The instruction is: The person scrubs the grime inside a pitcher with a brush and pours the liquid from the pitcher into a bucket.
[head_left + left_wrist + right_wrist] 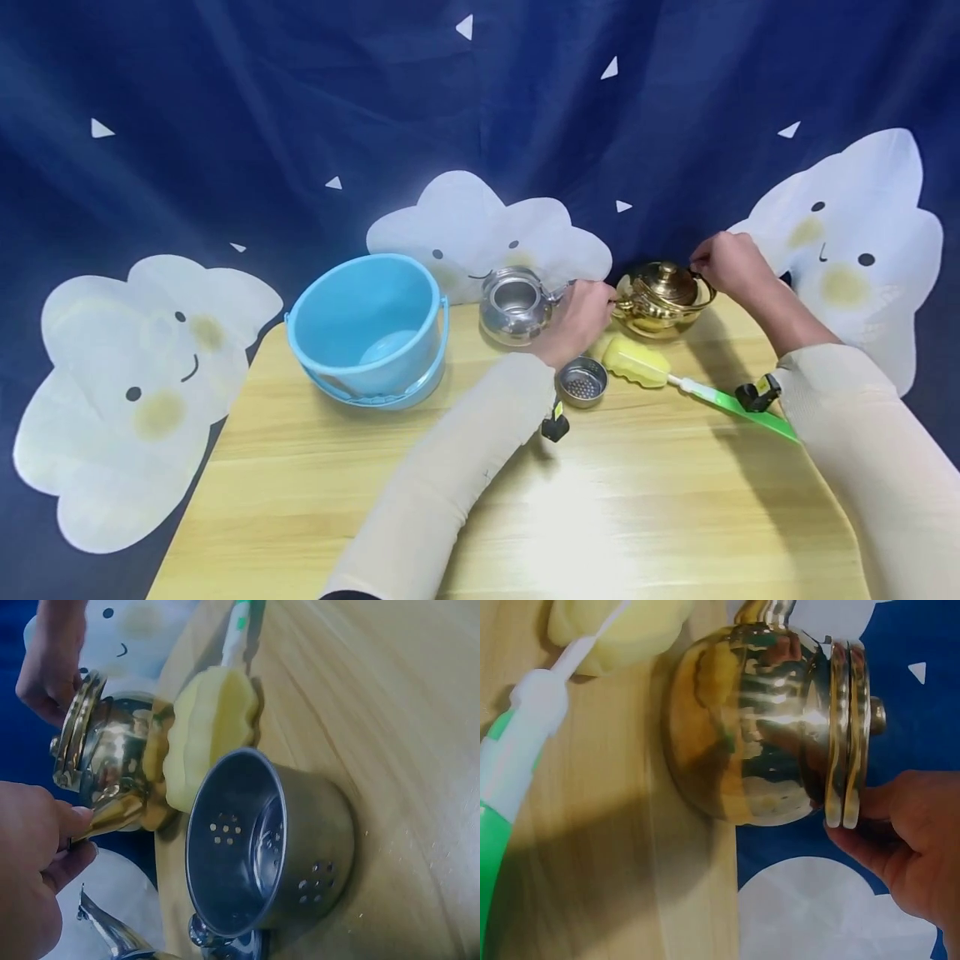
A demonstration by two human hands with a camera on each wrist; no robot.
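A shiny gold teapot with its lid on stands at the back right of the table. My left hand pinches its spout between thumb and fingers. On the opposite side, my right hand pinches the gold band-like handle folded down around the lid; some of its fingertips are hidden behind the band. A silver teapot with an uncovered mouth is just left of my left hand. Below that hand sits a small metal strainer cup with holes.
A sponge brush with a yellow head and a green and white handle lies in front of the gold teapot. At the left of the wooden table stands a blue bucket. A dark blue curtain hangs directly behind.
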